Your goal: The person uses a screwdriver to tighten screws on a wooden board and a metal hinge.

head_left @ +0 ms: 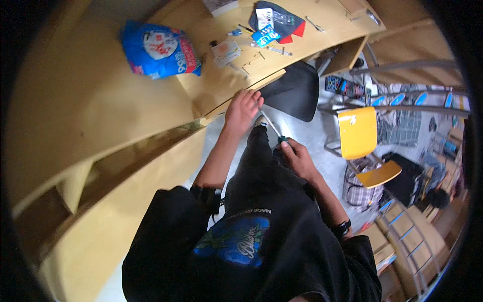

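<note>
Head view: left hand [242, 108] rests open on the wooden panel [221, 93]; right hand [297, 158] grips a screwdriver [274, 132].

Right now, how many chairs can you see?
2: a black chair tucked at the wooden table's edge, and a yellow chair to its right. Others may be hidden.

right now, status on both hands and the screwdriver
Left hand flat on the wooden panel edge. Right hand gripping the screwdriver, tip angled up toward the panel edge. Black chair close behind; loose small parts on the tabletop.
</note>
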Available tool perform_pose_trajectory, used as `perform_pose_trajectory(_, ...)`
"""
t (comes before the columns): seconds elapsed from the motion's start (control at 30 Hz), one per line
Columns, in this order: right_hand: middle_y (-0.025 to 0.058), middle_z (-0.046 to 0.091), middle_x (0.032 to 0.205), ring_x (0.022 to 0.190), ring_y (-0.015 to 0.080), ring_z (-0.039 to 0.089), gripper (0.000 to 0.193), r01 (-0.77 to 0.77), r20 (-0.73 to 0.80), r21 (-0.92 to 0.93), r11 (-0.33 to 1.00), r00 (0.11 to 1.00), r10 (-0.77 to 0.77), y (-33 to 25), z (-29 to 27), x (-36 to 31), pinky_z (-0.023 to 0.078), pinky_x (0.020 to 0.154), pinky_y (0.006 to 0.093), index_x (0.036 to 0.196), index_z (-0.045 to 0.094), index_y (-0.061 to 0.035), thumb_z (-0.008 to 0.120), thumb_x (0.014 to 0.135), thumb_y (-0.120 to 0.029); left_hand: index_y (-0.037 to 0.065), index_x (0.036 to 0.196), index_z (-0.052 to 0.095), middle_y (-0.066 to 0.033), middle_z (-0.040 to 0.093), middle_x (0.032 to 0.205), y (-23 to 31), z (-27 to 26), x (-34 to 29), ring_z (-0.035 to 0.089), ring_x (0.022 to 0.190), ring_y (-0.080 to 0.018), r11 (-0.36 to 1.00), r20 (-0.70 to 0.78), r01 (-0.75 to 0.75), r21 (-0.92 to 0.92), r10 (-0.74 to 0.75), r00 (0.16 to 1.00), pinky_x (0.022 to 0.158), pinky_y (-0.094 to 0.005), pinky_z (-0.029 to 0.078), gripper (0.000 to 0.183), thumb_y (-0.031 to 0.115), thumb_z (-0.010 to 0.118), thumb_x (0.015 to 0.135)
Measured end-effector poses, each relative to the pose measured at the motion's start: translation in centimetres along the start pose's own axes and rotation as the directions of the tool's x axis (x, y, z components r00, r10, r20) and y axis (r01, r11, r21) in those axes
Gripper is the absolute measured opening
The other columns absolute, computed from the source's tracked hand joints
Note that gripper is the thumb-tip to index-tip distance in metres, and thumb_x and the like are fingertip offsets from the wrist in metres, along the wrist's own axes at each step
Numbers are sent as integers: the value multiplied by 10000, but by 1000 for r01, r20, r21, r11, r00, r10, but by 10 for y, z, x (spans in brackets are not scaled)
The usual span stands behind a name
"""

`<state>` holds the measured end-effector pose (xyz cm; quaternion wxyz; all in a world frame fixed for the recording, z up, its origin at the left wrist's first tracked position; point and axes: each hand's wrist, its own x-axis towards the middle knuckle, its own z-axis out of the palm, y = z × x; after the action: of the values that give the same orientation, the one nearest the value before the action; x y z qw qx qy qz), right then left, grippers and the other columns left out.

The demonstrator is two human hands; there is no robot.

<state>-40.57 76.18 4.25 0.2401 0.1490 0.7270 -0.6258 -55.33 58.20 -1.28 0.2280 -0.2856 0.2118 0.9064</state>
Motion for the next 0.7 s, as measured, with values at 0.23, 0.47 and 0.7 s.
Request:
perform_pose_trajectory(0.23, 77, 513, 553, 505, 124, 479, 341, 206, 237, -219, 954, 959, -153, -25, 20, -22, 387, 490, 289, 923, 570, 24, 496, 937, -309, 32, 976, 555, -73, 614, 923, -29, -6, -132, 585, 896, -216, 896, 31, -305, -323, 332, 943, 879, -386, 469, 180, 198, 512, 922)
perform_pose_trajectory(0.47, -8, 444, 517, 469, 77, 415, 376, 204, 579, -139, 969, 811, -88, -7, 62, -96, 318, 441, 258, 788, 533, -12, 460, 947, -345, 68, 978, 532, -76, 604, 959, -73, -51, -265, 596, 875, -203, 663, -169, -701, -262, 683, 710, 850, -374, 490, 136, 191, 509, 924)
perform_pose_trajectory(0.7, 132, 549, 576, 513, 308, 540, 334, 582, 722, -291, 760, 654, -224, 18, 123, -163, 414, 503, 375, 821, 537, -30, 489, 920, -345, 0, 970, 486, -167, 583, 942, -102, -108, -360, 638, 797, -265, 411, -398, -908, 86, 849, 347, 739, -372, 557, 150, 146, 483, 936)
